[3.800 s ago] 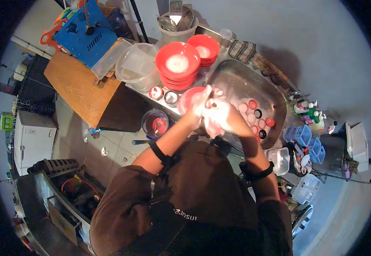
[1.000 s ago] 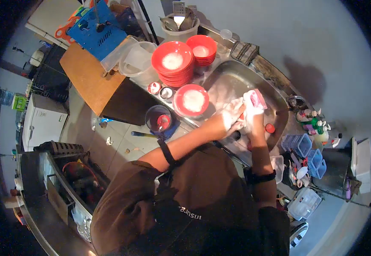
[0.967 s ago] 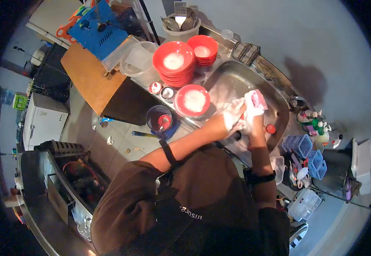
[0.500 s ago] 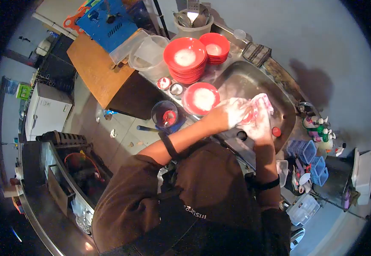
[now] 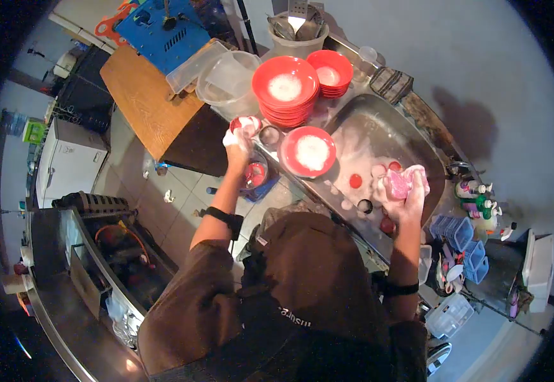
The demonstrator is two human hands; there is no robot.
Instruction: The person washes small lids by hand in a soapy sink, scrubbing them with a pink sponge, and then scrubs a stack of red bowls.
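Observation:
My left hand (image 5: 237, 141), covered in suds, reaches to the left edge of the counter. Its fingers close round a small red cup (image 5: 236, 123) with foam on it. Beside it stands a small grey cup (image 5: 269, 135). My right hand (image 5: 410, 202) grips a soapy pink cloth (image 5: 401, 184) over the sink (image 5: 372, 114). Below and around that hand, small red cups (image 5: 356, 181) and a dark round cup (image 5: 364, 206) lie among foam in the sink. Between my hands, a foamy red plate (image 5: 312, 151) rests on the counter.
Stacked red bowls (image 5: 285, 83) and a smaller stack (image 5: 329, 70) stand behind the plate, near a clear plastic tub (image 5: 229, 83) and a utensil bucket (image 5: 297, 44). Soap bottles (image 5: 474, 190) and blue baskets (image 5: 452, 229) line the right. A bin (image 5: 254, 175) stands below the counter.
My hands have parted. The left has moved from the sink to the small red cup at the counter's left edge; the right keeps the pink cloth over the sink. More red cups show there.

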